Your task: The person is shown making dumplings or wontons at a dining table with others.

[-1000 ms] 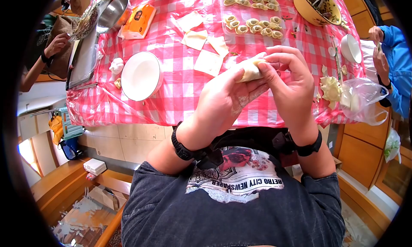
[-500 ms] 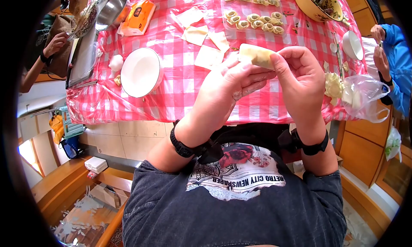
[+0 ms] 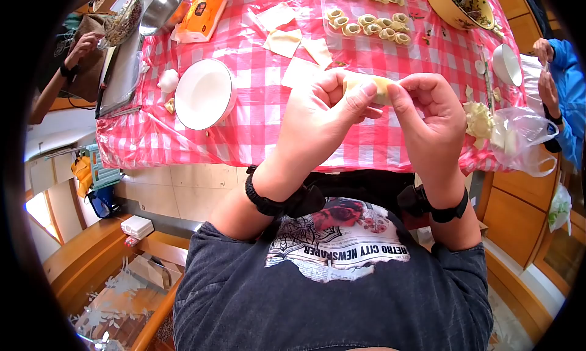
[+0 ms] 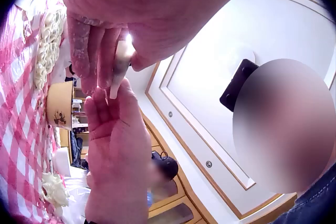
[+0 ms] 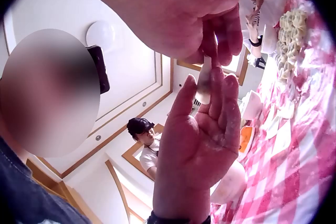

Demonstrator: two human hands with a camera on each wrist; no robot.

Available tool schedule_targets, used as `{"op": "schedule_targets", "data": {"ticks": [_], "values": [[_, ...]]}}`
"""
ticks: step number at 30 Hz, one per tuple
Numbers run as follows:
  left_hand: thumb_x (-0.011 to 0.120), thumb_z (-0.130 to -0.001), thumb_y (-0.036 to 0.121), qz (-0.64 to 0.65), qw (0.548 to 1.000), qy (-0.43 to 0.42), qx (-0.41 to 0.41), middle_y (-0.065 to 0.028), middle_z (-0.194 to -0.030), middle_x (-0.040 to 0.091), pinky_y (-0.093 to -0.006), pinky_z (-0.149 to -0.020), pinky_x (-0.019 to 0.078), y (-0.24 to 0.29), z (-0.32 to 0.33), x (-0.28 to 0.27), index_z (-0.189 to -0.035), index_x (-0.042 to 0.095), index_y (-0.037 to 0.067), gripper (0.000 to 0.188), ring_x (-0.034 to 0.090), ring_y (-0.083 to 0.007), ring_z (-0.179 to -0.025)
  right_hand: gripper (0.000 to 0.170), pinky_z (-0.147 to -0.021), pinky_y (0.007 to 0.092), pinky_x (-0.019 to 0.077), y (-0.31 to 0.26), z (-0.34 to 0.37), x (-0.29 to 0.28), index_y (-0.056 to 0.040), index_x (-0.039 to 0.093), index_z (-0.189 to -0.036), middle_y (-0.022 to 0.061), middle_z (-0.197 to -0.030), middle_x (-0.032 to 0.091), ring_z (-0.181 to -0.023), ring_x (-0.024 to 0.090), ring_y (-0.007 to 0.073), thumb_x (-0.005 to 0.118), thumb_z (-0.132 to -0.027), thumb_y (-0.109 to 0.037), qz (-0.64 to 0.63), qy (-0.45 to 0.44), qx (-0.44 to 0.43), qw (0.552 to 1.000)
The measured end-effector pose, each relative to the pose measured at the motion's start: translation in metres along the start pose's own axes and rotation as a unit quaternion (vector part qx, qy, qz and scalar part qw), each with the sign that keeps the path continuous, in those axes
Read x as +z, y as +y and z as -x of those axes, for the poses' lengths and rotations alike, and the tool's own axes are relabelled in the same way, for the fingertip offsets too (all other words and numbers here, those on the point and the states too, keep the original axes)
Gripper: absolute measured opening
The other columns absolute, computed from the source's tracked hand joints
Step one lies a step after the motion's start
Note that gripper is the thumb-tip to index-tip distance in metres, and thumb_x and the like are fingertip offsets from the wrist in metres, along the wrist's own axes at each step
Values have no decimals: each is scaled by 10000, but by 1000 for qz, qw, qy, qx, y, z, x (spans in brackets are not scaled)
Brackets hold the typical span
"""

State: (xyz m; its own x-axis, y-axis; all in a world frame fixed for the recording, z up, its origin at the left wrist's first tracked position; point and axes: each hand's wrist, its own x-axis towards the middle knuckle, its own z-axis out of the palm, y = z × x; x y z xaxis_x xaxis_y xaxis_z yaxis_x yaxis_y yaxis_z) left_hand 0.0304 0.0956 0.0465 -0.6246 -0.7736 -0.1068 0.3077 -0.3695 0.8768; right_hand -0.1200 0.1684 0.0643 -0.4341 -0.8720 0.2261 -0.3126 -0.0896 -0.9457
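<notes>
Above the table edge, both hands hold one folded wonton (image 3: 383, 87) in pale dough. My left hand (image 3: 322, 114) grips its left part, the thumb lying across the near face. My right hand (image 3: 431, 120) pinches the right end between thumb and fingers, the other fingers curled. In the left wrist view the wonton (image 4: 122, 58) appears edge-on, running from the left hand to the right fingertips. White flour dusts the left fingers (image 4: 79, 48). The right wrist view shows the wonton (image 5: 205, 79) between the two hands. Its far side is hidden in the head view.
Square wrappers (image 3: 282, 43) lie just beyond the hands. Behind them a clear tray (image 3: 332, 41) holds rows of wontons. A white bowl (image 3: 201, 110) stands left, a yellow basin (image 3: 436, 6) of filling at back right. A plastic bag (image 3: 519, 137) and another person's hands (image 3: 548, 89) are at right.
The wonton lay tilted on the left fingers, its folded face showing; now it is more level. The left thumb and fingers have come round it, while the right hand keeps its pinch.
</notes>
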Motion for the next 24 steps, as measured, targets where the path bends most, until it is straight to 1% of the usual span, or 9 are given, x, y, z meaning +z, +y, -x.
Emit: {"op": "schedule_targets", "data": {"ticks": [9,11,18,20,21,23,24], "values": [[614,-992,203,-12,1000,11,-1,-87,-957,710,-246,-746,571,-4,0,-4,-1058,654,-28,244,700,-135,-832,84,-677,196,514,3,1,-3,24,625,-952,31,-844,671,-765,641,61,689,-904,-2,-31,-21,3,999],[575,-1009,240,-50,999,8,3,-138,-993,717,-298,-769,579,-3,0,-4,-1071,642,-11,267,731,-228,-860,84,-682,197,516,3,1,-3,25,623,-953,32,-848,669,-768,640,62,687,-906,0,-38,-25,3,999],[576,-1007,226,-60,998,8,33,-139,-973,717,-312,-763,591,-6,-1,-7,-1052,645,-24,264,727,-222,-857,84,-683,201,518,2,2,-5,25,620,-957,34,-849,671,-770,641,64,684,-909,1,-34,-37,1,999],[581,-1008,183,-39,998,18,36,-96,-938,714,-248,-733,578,-4,0,-6,-1041,662,-40,239,701,-132,-816,90,-695,202,517,2,2,-6,24,618,-965,35,-860,670,-781,641,66,683,-913,-10,-43,-44,15,998],[581,-1008,183,-39,998,18,36,-96,-938,714,-248,-733,578,-5,0,-6,-1041,662,-40,239,701,-132,-816,90,-695,202,517,2,2,-6,24,618,-965,35,-860,670,-781,641,66,683,-913,-10,-43,-44,15,998],[554,-1024,226,-64,997,16,45,-137,-946,721,-290,-731,593,-7,0,-6,-1055,647,-33,276,727,-205,-816,99,-707,200,513,2,1,-6,21,616,-972,32,-873,667,-796,638,66,684,-920,-29,-64,-43,30,997],[554,-1024,226,-63,997,16,44,-137,-946,721,-290,-731,593,-7,1,-6,-1055,647,-33,276,727,-205,-816,99,-707,200,513,2,1,-6,21,616,-972,32,-873,667,-796,638,66,684,-920,-29,-64,-43,31,997]]}}
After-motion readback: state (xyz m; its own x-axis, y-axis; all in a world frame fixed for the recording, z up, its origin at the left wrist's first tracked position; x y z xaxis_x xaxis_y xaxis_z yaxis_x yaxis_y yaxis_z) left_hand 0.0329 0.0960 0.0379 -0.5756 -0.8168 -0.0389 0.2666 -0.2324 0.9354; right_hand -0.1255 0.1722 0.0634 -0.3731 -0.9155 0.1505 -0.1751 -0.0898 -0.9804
